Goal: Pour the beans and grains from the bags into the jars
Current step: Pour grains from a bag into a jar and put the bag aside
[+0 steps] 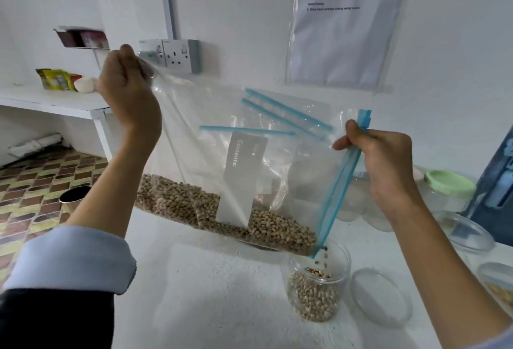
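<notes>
A clear zip bag [222,132] with a blue zipper strip and a white "Contents:" label hangs tilted over the white counter. Pale beans [194,204] lie along its lower edge. My left hand [126,90] pinches the bag's raised bottom corner up high. My right hand [380,160] grips the blue zipper end. The bag's low corner hangs over an open clear jar [316,285], and beans drop from it into the jar, which is partly filled.
A clear round lid [380,296] lies right of the jar. Behind stand more jars, one with a green lid [449,182], and a blue box [497,190]. A container with grains [499,287] sits at the right edge. A socket [180,56] is on the wall.
</notes>
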Tool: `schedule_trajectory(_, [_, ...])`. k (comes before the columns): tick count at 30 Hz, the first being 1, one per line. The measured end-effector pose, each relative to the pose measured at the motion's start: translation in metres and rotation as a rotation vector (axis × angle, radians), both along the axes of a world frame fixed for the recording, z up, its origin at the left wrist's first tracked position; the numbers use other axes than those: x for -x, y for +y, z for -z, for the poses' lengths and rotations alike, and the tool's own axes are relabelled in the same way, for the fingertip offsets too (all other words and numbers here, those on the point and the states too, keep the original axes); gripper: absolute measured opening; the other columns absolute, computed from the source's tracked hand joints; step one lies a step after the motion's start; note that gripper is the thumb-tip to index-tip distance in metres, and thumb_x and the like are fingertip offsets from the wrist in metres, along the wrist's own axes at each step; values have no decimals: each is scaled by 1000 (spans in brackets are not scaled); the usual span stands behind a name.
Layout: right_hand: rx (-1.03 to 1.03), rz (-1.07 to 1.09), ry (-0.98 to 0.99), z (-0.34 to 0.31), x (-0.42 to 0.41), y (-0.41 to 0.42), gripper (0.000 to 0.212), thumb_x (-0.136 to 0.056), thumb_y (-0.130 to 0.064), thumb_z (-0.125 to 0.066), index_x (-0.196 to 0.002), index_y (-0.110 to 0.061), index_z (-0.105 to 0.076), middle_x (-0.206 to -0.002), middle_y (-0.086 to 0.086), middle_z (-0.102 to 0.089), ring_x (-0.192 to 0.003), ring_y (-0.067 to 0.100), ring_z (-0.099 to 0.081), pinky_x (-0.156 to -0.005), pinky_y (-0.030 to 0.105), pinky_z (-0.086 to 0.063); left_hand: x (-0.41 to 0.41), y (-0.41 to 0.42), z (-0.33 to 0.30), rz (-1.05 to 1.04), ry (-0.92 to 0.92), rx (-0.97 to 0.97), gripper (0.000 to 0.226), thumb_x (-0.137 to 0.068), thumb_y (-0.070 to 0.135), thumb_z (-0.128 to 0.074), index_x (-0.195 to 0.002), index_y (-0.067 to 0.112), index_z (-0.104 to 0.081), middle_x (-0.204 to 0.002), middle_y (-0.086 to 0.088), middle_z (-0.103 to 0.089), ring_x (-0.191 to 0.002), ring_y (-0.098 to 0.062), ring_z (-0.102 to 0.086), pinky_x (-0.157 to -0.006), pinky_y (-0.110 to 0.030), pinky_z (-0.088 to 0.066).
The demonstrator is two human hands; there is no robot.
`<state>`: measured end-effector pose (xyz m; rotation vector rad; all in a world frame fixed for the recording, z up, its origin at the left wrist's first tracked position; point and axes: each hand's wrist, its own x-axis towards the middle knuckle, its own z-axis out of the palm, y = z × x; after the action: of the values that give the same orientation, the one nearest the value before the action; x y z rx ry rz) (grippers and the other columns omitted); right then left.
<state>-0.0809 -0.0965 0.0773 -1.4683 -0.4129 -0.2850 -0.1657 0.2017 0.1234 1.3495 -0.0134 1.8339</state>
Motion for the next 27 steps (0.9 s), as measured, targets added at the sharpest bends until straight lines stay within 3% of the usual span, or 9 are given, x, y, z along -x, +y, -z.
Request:
schedule_trajectory(5, [-37, 35, 4, 5, -1, 0, 35, -90, -28, -62, -57, -18, -67, -67, -2, -66, -62, -1, -53, -57, 2, -38, 1, 0, 0, -15, 30, 4, 34, -92, 36, -39, -62, 20, -42, -54, -1, -42, -49, -14, -36, -47, -21, -29])
schedule_trajectory(11, [-18, 27, -1, 4, -2, 2, 36, -91, -28, -62, -57, -18, -67, -66, -5, -65, -57, -7, -53, -57, 1, -37, -1, -1, 2, -4, 11, 14, 37, -98, 16, -37, -61, 21, -43, -53, 1, -43, -47, -8, -37, -47, -17, -30])
schedule_trajectory(17, [27, -3, -3, 4, -2, 1, 34, -91, -28, -61, -59, -17, -67, -72, 0, -66, -67, 1, -54, -58, -1, -37, 0, -2, 3, -13, 12, 28, 37, -96, 20, -38, -60, 22, -45, -49, 14, -46, -45, -8, -39, -46, -17, -30])
schedule_trajectory(21, [2, 27, 10, 4, -3, 0, 34, -91, -27, -62, -59, -17, -67, -64, -5, -64, -57, -6, -53, -56, 1, -37, 1, -5, 3, 4, 2, 18, 35, -94, 29, -39, -60, 20, -45, -51, 7, -46, -46, -10, -38, -46, -18, -30])
schedule_trajectory(27, [-16, 23, 14, 3, -4, -1, 35, -91, -25, -62, -57, -15, -67, -53, -14, -64, -56, -7, -53, -55, 0, -36, 0, -4, 3, 6, 8, 36, 36, -97, 21, -38, -62, 21, -46, -53, 5, -47, -47, -11, -39, -47, -18, -31])
